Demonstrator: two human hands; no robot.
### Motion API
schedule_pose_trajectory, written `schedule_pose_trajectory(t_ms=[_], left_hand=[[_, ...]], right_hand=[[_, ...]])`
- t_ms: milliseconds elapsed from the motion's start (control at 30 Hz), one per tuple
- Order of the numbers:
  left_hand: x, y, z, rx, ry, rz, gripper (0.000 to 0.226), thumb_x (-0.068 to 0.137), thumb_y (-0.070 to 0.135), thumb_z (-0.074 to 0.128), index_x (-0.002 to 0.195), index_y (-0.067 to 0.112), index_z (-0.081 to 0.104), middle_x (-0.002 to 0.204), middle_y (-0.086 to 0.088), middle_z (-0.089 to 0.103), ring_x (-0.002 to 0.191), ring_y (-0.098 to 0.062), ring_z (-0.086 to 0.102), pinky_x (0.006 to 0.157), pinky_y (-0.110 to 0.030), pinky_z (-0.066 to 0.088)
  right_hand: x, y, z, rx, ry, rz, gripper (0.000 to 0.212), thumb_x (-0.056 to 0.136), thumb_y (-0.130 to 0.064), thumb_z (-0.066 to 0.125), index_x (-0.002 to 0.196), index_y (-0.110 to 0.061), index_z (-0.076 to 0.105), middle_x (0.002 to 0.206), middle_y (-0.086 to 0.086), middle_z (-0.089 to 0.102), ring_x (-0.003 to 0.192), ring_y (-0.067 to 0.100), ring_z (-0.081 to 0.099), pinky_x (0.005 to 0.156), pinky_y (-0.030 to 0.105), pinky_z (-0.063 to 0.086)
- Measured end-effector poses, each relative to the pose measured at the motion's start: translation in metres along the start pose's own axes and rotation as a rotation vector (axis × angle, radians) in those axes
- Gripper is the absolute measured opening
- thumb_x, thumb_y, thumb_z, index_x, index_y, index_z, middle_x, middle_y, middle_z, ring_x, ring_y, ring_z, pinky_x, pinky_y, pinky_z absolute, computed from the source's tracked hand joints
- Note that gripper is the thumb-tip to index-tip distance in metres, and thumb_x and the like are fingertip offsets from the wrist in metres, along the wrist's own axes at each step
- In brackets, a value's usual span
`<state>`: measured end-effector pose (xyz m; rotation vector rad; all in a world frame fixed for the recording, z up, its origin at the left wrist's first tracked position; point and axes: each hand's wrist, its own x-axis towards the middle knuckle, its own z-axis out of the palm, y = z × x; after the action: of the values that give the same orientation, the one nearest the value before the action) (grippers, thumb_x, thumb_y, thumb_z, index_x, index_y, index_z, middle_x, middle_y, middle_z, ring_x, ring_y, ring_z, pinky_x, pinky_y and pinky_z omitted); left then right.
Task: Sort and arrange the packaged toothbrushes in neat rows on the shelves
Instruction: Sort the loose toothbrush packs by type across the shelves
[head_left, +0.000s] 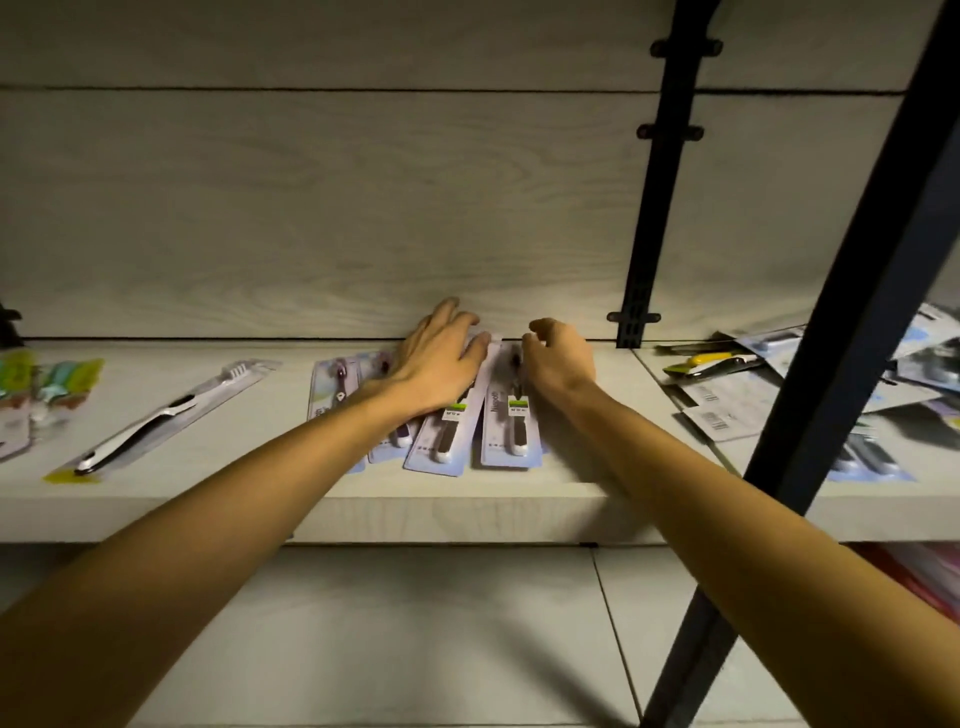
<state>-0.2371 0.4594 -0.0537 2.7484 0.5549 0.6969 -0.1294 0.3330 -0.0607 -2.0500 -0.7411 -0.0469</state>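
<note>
the shelf (452, 514) is the landmark here. nearest its front edge lie the handle ends of a small row of toothbrush packs (441, 441), side by side with heads toward the back wall (311, 208); they sit at the middle of the shelf, and the spacing is uneven, some overlapping, so the row looks only partly tidied. further in, the left hand (439, 364) lies flat with fingers spread on the packs, probably pinning them so they don't slide. beside it the right hand (558, 358) has curled fingers at the top of the rightmost pack (506, 415), seemingly pinching its edge to nudge it straight, though the contact itself is hard to see. toward the left end of the shelf a white and black toothbrush pack (161, 415) lies at a slant, apart from the row. past the black upright (654, 208) at the right end, a loose heap of packs (753, 384) waits unsorted.
</note>
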Motion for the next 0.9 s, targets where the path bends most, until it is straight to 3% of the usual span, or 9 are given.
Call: schedule_pose_trajectory(t_ms=[100,200,267,400,500,667,800,900], left_hand=[[-0.008,0.010,-0.013,-0.010,0.047,-0.027,0.045,0.105,0.045,0.034,0.131,0.018,0.058,0.152,-0.009,0.040,0.134,-0.033,0.046,0.107,-0.038,0.038],[-0.020,0.024,-0.023,0.003,0.091,-0.053,0.043,0.105,0.044,0.033,0.123,0.017,0.061,0.140,-0.009,0.049,0.125,-0.033,0.052,0.101,-0.038,0.043],[-0.033,0.038,-0.026,0.038,0.084,-0.068,0.046,0.105,0.047,0.032,0.123,0.016,0.061,0.137,-0.011,0.050,0.124,-0.034,0.052,0.101,-0.040,0.043],[-0.068,0.074,-0.030,0.182,0.133,-0.051,0.051,0.104,0.048,0.033,0.135,0.014,0.054,0.144,-0.012,0.045,0.130,-0.035,0.048,0.104,-0.043,0.038],[-0.099,0.104,-0.034,0.309,0.198,0.004,0.049,0.104,0.046,0.036,0.136,0.012,0.052,0.144,-0.014,0.044,0.128,-0.036,0.047,0.102,-0.044,0.036],[-0.147,0.160,-0.037,0.312,0.350,0.119,0.038,0.103,0.038,0.045,0.128,0.012,0.057,0.130,-0.011,0.054,0.116,-0.034,0.053,0.094,-0.042,0.040],[-0.171,0.220,-0.023,0.197,0.445,0.213,0.023,0.101,0.030,0.050,0.118,0.017,0.059,0.112,-0.002,0.059,0.099,-0.025,0.058,0.081,-0.038,0.044],[-0.176,0.273,-0.004,0.080,0.357,0.345,0.020,0.100,0.027,0.051,0.117,0.021,0.060,0.108,0.004,0.059,0.092,-0.016,0.059,0.074,-0.035,0.048]], right_hand=[[-0.012,0.004,-0.014,-0.142,-0.014,-0.119,0.046,0.103,-0.029,0.041,0.143,-0.007,0.049,0.142,0.014,0.055,0.131,0.031,0.050,0.109,0.042,0.041],[-0.036,0.008,-0.033,-0.410,-0.034,-0.256,0.052,0.105,-0.039,0.034,0.147,-0.010,0.041,0.153,0.012,0.041,0.148,0.032,0.024,0.119,0.045,0.026],[-0.056,0.012,-0.046,-0.519,-0.072,-0.327,0.057,0.105,-0.045,0.029,0.151,-0.012,0.033,0.158,0.009,0.031,0.153,0.029,0.010,0.122,0.046,0.016],[-0.096,0.019,-0.080,-0.522,-0.197,-0.416,0.064,0.105,-0.043,0.030,0.156,-0.007,0.019,0.162,0.010,0.023,0.154,0.026,0.005,0.122,0.039,0.009],[-0.131,0.024,-0.112,-0.320,-0.325,-0.407,0.070,0.105,-0.037,0.039,0.158,-0.004,0.007,0.163,0.016,0.021,0.151,0.029,0.015,0.120,0.032,0.015],[-0.194,0.051,-0.166,-0.124,-0.523,-0.460,0.068,0.103,-0.033,0.048,0.159,-0.010,0.015,0.162,0.011,0.027,0.147,0.024,0.031,0.121,0.032,0.025],[-0.212,0.102,-0.240,-0.315,-0.391,-0.632,0.051,0.100,-0.023,0.051,0.149,-0.016,0.039,0.141,0.007,0.057,0.123,0.021,0.058,0.104,0.036,0.047],[-0.209,0.136,-0.291,-0.498,-0.291,-0.641,0.043,0.100,-0.026,0.049,0.143,-0.022,0.046,0.133,0.000,0.062,0.114,0.018,0.061,0.096,0.037,0.051]])
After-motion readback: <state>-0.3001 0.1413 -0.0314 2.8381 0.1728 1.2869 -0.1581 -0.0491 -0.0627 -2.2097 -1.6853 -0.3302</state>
